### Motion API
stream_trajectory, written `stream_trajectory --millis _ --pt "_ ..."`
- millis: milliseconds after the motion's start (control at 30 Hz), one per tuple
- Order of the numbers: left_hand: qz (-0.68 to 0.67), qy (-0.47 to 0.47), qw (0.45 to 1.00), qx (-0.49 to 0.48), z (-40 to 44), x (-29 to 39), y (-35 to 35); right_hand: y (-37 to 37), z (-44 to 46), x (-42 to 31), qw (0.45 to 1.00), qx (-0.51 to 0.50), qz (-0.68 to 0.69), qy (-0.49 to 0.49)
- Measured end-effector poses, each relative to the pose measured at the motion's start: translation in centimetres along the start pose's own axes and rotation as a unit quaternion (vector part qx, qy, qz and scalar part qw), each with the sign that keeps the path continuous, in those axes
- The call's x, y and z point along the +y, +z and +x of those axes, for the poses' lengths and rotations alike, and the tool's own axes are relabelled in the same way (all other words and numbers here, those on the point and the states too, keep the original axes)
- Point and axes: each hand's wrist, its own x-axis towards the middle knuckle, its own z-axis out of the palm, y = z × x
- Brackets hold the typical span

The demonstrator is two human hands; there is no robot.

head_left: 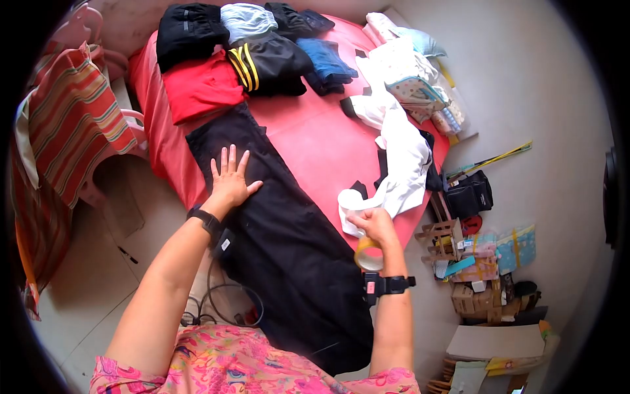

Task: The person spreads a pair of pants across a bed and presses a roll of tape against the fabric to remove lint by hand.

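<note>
A pair of black trousers [282, 217] lies stretched lengthwise from the pink-covered bed down toward my lap. Flat on its upper part rests my left hand [230, 180], fingers spread. My right hand [373, 224] is closed, to the right of the trousers and in front of a white garment [403, 157]. Below its fingers, by the wrist, hangs a roll of tape [369, 255] with a yellowish rim. A pale, see-through piece shows at the fingertips; its exact outline is hard to make out. Both wrists carry dark bands.
Folded clothes, including a red garment [205, 87], black trousers with yellow stripes [269, 64] and blue jeans [326, 60], lie along the far side of the pink bed [305, 138]. A striped cloth [79, 125] covers a chair at left. Cardboard boxes [476, 299] stand at right.
</note>
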Motion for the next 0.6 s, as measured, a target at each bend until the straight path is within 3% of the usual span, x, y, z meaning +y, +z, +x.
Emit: stream_trajectory --millis 67,133,200,267,400,500,533,567,600 --pt "0.0 -0.004 1.0 0.002 -0.1 -0.1 -0.1 2.4 1.5 -2.3 1.0 0.017 -0.01 -0.014" --pt "-0.004 0.003 1.0 0.005 -0.1 -0.1 0.0 6.8 4.5 -2.1 0.994 0.001 -0.106 -0.022" --pt "-0.001 0.003 1.0 0.003 0.0 -0.2 0.2 10.7 6.3 -3.8 0.974 -0.001 -0.213 0.075" --pt "0.004 0.002 1.0 -0.002 0.1 -0.3 0.3 12.0 8.4 -4.4 0.963 -0.043 -0.248 0.092" --pt "-0.003 0.004 1.0 -0.003 0.2 -0.4 0.5 11.8 10.2 -2.4 0.962 -0.066 -0.248 0.098" --pt "-0.003 0.004 1.0 0.004 0.2 -0.4 0.5 8.3 8.0 -1.5 0.987 -0.124 0.022 0.096" --pt "0.004 0.007 1.0 0.011 0.1 -0.4 0.7 6.8 8.0 -0.7 0.989 -0.09 -0.065 0.099" --pt "0.001 0.008 1.0 0.007 0.0 -0.3 0.8 5.2 7.8 0.3 0.989 -0.054 -0.034 0.134" --pt "-0.001 0.006 1.0 0.005 0.0 -0.3 0.6 3.4 7.3 0.9 0.993 -0.029 -0.05 0.1"
